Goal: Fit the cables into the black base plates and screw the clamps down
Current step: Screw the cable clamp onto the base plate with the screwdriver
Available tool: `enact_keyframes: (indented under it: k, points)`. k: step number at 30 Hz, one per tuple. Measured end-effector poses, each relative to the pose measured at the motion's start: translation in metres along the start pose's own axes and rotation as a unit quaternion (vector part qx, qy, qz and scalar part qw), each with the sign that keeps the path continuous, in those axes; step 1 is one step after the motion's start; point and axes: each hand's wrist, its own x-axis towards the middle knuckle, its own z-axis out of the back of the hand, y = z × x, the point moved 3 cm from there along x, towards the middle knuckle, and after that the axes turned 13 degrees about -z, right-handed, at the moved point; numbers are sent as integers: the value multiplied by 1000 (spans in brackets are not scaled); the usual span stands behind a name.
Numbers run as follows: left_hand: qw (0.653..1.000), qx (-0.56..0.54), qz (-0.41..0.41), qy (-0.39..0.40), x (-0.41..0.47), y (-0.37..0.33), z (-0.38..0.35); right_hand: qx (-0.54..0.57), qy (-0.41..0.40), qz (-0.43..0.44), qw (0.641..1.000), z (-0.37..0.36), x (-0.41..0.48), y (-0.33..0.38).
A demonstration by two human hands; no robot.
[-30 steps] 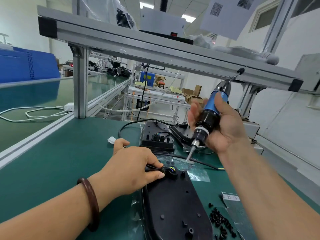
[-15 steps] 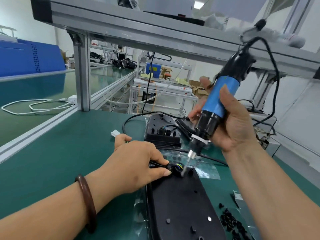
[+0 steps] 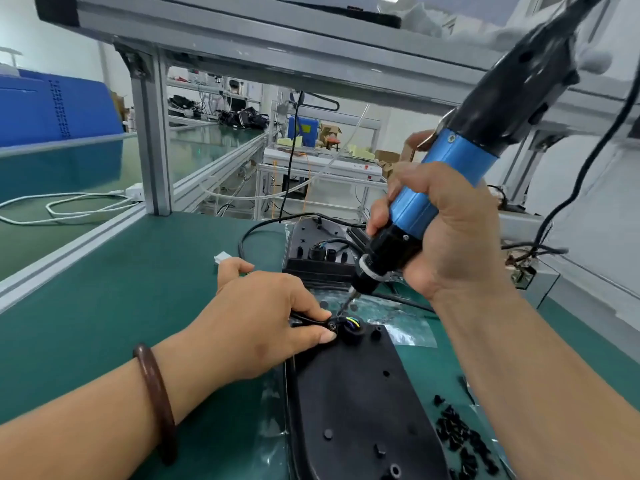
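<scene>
Gripping the electric screwdriver (image 3: 446,174) round its blue barrel, the right hand (image 3: 450,237) has fingers and thumb curled tight about it, and the tool leans up and away to the right with its power cord trailing off at the upper right. Its thin bit points down and to the left, the tip right at the small clamp (image 3: 333,325) on the far end of the near base plate (image 3: 360,410); whether it actually sits in the screw head is too small to tell. Over on the other side, the left hand (image 3: 263,317) lies low on the green bench (image 3: 104,323), thumb and forefinger pinching the black cable (image 3: 304,318) just beside that clamp, with coloured wire ends showing in the round boss next to it. A brown bracelet (image 3: 156,400) sits on the left wrist. The near plate lies flat, long and black, running toward the camera, on a clear plastic bag (image 3: 398,320). Beyond the hands a second base plate (image 3: 311,244) rests with its own cable looped out to the left. Loose black screws (image 3: 464,441) are scattered on the bench just right of the near plate, under the right forearm.
</scene>
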Motion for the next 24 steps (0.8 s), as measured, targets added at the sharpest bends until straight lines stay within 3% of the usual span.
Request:
enact_keyframes:
  k: [24]
  points:
    - [1000,10,17,11,1,1,-1,-56,10,9,998,-13,-9,1]
